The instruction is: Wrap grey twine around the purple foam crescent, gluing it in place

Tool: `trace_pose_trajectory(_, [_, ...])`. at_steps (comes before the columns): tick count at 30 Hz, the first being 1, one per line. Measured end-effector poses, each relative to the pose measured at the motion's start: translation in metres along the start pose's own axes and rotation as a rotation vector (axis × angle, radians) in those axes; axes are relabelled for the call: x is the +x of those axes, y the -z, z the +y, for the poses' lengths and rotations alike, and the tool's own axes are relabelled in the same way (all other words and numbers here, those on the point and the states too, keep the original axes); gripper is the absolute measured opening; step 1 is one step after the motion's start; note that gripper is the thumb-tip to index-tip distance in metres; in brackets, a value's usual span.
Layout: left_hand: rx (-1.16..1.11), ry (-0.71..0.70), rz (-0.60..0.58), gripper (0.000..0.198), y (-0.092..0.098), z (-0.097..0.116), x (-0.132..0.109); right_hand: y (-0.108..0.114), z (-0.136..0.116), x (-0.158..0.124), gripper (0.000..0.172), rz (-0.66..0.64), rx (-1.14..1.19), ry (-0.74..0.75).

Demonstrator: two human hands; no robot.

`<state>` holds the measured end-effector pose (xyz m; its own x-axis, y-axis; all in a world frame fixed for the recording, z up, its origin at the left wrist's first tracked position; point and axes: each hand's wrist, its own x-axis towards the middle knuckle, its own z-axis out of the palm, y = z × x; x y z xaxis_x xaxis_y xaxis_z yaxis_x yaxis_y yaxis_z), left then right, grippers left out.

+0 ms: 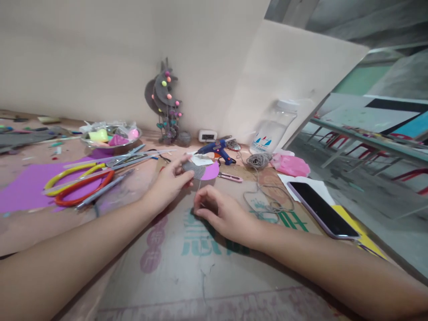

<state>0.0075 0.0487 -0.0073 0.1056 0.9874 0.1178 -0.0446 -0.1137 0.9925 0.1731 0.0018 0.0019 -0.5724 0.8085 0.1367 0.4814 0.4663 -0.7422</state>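
My left hand (pixel 169 180) pinches a small grey felt piece (pixel 195 170) just above the cardboard sheet (pixel 187 263). A thin thread runs from that piece down toward my right hand (pixel 222 214). The right hand rests on the cardboard with its fingers curled together in a pinch, apparently on the thread or a needle too small to make out. A pink round felt piece (pixel 211 171) lies just behind the grey one.
A blue glue gun (pixel 216 150), a ball of twine (pixel 258 160), a pink cutter (pixel 230 177) and a phone (pixel 323 209) lie right of centre. Scissors with red and yellow handles (pixel 78 185) rest on purple felt (pixel 25 187) at left. A bowl of scraps (pixel 112 136), a hanging moon ornament (pixel 164 100) and a plastic jar (pixel 272 129) stand by the wall.
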Motion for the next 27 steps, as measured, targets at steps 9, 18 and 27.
trace_pose_trajectory(9, [0.412, -0.268, -0.134, 0.029, -0.005, 0.000, -0.012, 0.040, -0.001, -0.006, 0.014, 0.237, -0.101, 0.120])
trace_pose_trajectory(18, [0.498, -0.352, -0.058, 0.037, -0.005, -0.008, -0.011, 0.059, -0.009, -0.004, 0.017, 0.310, -0.241, 0.143])
trace_pose_trajectory(27, [0.439, -0.338, -0.078, 0.028, -0.006, -0.003, -0.013, 0.064, -0.010, -0.003, 0.017, 0.330, -0.332, 0.156])
